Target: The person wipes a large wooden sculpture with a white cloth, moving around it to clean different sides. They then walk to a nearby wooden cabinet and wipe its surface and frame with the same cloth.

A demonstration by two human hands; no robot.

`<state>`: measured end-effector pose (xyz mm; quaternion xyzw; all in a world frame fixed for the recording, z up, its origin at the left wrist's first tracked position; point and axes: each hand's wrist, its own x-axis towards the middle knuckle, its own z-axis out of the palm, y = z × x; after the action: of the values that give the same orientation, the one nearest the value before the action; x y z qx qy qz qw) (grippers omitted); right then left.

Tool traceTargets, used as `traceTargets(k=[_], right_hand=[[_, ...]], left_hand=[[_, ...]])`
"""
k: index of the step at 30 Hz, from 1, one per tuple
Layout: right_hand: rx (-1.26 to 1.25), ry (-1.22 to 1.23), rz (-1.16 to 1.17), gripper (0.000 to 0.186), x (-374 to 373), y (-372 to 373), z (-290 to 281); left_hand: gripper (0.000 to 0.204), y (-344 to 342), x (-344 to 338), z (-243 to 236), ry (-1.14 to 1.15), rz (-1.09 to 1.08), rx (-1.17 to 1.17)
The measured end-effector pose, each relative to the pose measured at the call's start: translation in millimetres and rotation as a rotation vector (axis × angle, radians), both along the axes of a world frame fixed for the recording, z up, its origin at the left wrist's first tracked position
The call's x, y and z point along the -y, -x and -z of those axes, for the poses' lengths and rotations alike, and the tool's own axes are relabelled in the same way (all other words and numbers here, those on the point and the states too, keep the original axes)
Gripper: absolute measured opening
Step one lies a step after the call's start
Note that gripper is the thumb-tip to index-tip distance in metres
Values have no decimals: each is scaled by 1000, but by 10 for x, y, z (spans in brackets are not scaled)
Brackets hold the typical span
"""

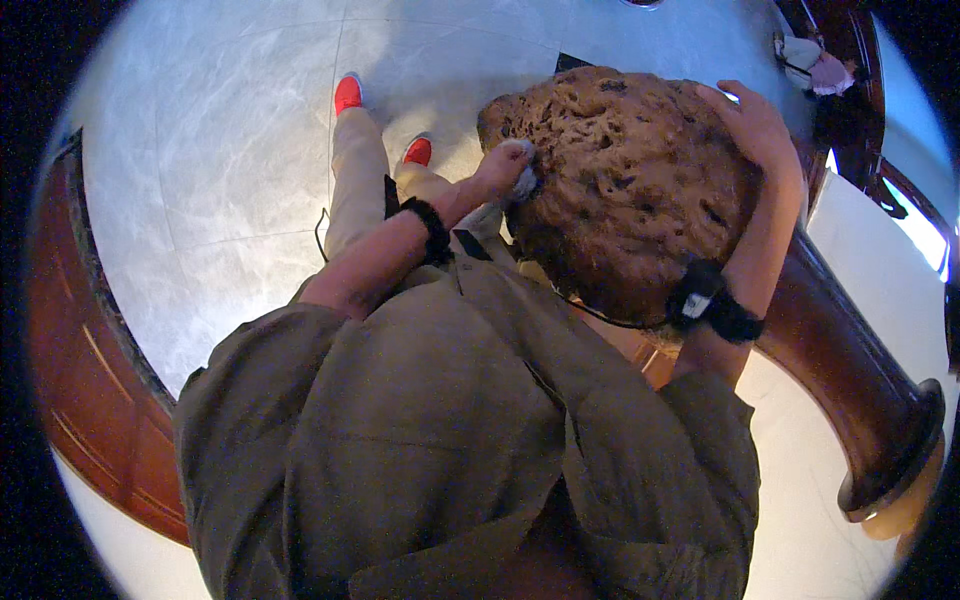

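A large brown lumpy mass (620, 180) with a pitted, knobbly top, like carved wood or rough stone, stands in front of me. My left hand (493, 172) is closed around a wadded greyish-white cloth (525, 172), pressed against the left edge of the mass. On the far right edge my right hand (755, 125) lies with its fingers stretched over the surface, holding nothing. Both wrists wear fuzzy black bands; the right band (735, 318) has a small light label or device beside it.
A dark, glossy flared column (840, 350) slants at the right. Dark red wood panelling (100, 390) curves along the left. Pale tiled floor (230, 120) spreads ahead, where my red shoes (348, 92) show. A seated or bent figure (825, 72) appears small at the upper right.
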<state>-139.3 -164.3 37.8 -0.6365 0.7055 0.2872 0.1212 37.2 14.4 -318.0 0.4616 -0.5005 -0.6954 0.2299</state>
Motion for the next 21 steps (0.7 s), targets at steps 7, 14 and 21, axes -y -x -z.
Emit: traceTargets(k=[7, 14, 21], right_hand=[[77, 52, -29, 69, -21, -98, 20], [103, 21, -77, 76, 141, 41, 184], [92, 5, -61, 78, 67, -17, 86]], left_hand=[[32, 207, 1138, -192, 117, 141, 248], [32, -11, 444, -206, 210, 222, 396], [29, -324, -226, 36, 133, 380, 215]])
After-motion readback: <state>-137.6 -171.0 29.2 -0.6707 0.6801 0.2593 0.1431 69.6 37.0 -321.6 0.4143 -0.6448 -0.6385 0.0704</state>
